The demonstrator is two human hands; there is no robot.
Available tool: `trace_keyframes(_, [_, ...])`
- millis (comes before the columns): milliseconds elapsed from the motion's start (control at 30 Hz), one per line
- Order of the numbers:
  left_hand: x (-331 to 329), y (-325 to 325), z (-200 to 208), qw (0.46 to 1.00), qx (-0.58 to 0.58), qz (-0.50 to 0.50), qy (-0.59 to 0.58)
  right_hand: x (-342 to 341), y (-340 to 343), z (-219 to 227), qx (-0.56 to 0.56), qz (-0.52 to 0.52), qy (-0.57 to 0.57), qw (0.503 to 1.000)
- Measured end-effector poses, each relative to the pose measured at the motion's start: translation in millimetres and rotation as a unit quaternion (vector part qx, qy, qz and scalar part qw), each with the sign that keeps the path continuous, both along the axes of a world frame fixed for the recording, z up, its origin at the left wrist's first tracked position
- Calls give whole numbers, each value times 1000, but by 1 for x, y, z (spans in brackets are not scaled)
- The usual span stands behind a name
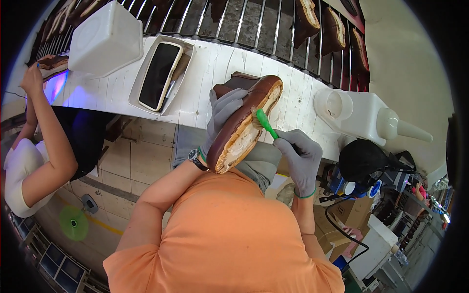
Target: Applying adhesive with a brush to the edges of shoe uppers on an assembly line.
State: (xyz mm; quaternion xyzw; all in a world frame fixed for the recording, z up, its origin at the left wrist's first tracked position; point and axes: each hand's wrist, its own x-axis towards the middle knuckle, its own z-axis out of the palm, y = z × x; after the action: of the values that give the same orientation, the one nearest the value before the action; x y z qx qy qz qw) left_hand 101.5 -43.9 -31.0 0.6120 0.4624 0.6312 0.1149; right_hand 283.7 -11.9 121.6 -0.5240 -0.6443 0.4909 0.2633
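My left hand (222, 113), in a grey glove, grips a brown leather shoe upper (247, 108) from its left side. The shoe is tilted over the bench edge, its pale, unsoled underside (244, 143) facing up and to the right. Between the fingers of my gloved right hand (301, 152) is the handle of a green brush (266, 123). Its bristles touch the underside near the left rim, about midway along the shoe. The left fingertips are partly hidden behind the shoe.
On the white bench (207, 66) lie a phone (159, 75) in a shallow tray (135, 97), a white plastic container (105, 41) and a white bottle (364, 115) beside a cup (338, 105). Behind runs a metal roller rack (239, 24) with shoes. Another person (53, 161) works at left.
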Motion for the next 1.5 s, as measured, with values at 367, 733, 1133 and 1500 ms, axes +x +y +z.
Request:
trace_keyframes(367, [3, -6, 15, 998, -56, -15, -11, -2, 17, -25, -17, -115, -6, 993])
trace_keyframes(733, [-8, -15, 33, 976, -157, -112, -98, -1, -14, 17, 84, 99, -40, 991])
trace_keyframes(1133, [-11, -12, 31, 983, -162, -79, -13, -1, 5, 0, 122, -3, -22, 992])
trace_keyframes(1500, [-18, -17, 58, 905, -291, -211, -228, 0, 2, 18, 128, 68, 38, 989])
